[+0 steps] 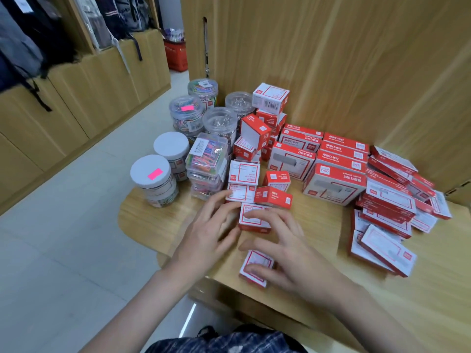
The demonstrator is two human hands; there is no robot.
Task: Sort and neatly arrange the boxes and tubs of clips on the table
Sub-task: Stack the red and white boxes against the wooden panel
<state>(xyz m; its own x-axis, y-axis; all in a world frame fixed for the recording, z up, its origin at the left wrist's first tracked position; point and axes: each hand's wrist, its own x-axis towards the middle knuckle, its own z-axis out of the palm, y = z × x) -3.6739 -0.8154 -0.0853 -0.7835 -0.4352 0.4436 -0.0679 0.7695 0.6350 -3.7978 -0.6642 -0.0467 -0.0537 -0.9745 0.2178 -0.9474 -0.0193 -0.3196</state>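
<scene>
Wooden table (318,263): I saw it carrying every box and tub.
Small box (254,218): lay at centre front, to be squared against its neighbours.
Left hand (204,233): fingers relaxed, touching its side.
Right hand (288,253): fingers spread loosely, hovering over it, grasping nothing.

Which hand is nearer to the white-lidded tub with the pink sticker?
Left. The left hand lies just right of the tub, in front of it; the right hand is farther right, beyond the small boxes.
</scene>
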